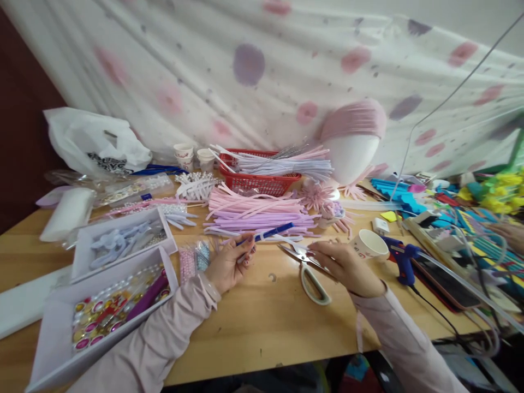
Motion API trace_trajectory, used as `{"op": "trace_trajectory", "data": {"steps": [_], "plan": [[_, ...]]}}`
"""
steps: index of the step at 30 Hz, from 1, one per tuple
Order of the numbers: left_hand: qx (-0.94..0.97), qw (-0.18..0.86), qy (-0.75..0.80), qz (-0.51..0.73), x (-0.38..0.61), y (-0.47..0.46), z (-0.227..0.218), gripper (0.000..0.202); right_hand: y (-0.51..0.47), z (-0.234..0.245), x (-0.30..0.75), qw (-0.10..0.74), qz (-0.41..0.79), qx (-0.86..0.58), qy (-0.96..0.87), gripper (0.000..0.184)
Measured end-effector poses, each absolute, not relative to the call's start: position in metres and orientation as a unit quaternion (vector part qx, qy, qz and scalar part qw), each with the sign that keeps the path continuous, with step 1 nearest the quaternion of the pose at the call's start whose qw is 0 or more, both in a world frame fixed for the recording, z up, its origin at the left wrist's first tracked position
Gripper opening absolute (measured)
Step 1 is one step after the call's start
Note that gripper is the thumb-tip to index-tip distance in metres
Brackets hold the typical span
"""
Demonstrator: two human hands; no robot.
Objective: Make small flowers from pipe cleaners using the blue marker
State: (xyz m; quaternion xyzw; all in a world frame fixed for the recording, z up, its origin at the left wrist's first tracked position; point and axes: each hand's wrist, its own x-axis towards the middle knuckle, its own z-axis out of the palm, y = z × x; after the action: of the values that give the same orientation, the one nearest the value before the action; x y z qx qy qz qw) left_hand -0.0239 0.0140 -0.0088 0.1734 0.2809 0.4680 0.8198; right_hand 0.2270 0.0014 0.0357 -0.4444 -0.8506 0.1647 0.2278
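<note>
My left hand [232, 263] pinches a slim blue stick [275, 232] with a pale patch near the fingers. It points up and to the right above the table, and I cannot make out its exact kind. On the right, my right hand [338, 263] has its fingers over one handle of the scissors [314, 285]. The blades are slightly parted and point up-left; the pale lower handle loop shows, while the other is mostly hidden by the hand. Just beyond both hands lie pink and lilac pipe cleaners [262, 215].
A red basket [257, 183] of pipe cleaners stands behind. White boxes [172, 267] with beads and gems are at left. A paper cup [370, 244], a blue glue gun [403, 259] and a phone [446, 284] lie right. Another person's hand [510, 234] shows at far right.
</note>
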Motion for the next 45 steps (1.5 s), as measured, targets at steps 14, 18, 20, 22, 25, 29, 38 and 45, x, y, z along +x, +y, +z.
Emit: {"op": "trace_trajectory", "data": {"steps": [14, 18, 20, 22, 25, 29, 38, 45], "plan": [[0.103, 0.808, 0.310, 0.491, -0.016, 0.015, -0.013, 0.010, -0.064, 0.050, 0.311, 0.297, -0.031, -0.625, -0.721, 0.044], [0.133, 0.807, 0.321, 0.477, -0.015, 0.014, -0.017, 0.008, -0.050, 0.062, 0.272, 0.368, -0.075, -0.524, -0.765, 0.025], [0.158, 0.808, 0.328, 0.464, -0.014, 0.013, -0.018, 0.010, -0.040, 0.065, 0.252, 0.425, -0.068, -0.500, -0.752, 0.033], [0.179, 0.808, 0.333, 0.451, -0.013, 0.011, -0.018, 0.012, -0.028, 0.066, 0.233, 0.404, -0.081, -0.458, -0.788, 0.034], [0.214, 0.812, 0.328, 0.432, -0.015, 0.009, -0.015, 0.018, -0.008, 0.067, 0.209, 0.275, -0.121, -0.408, -0.862, 0.042], [0.279, 0.827, 0.288, 0.394, -0.020, 0.005, -0.009, 0.037, 0.018, 0.062, 0.195, 0.194, -0.127, -0.383, -0.894, 0.033], [0.253, 0.801, 0.250, 0.481, -0.018, 0.003, -0.006, 0.041, 0.009, 0.037, 0.164, 0.138, 0.014, -0.477, -0.868, 0.022], [0.360, 0.651, 0.371, 0.557, -0.019, 0.007, -0.007, 0.035, -0.021, 0.042, 0.143, 0.018, -0.045, -0.459, -0.887, 0.022]]}}
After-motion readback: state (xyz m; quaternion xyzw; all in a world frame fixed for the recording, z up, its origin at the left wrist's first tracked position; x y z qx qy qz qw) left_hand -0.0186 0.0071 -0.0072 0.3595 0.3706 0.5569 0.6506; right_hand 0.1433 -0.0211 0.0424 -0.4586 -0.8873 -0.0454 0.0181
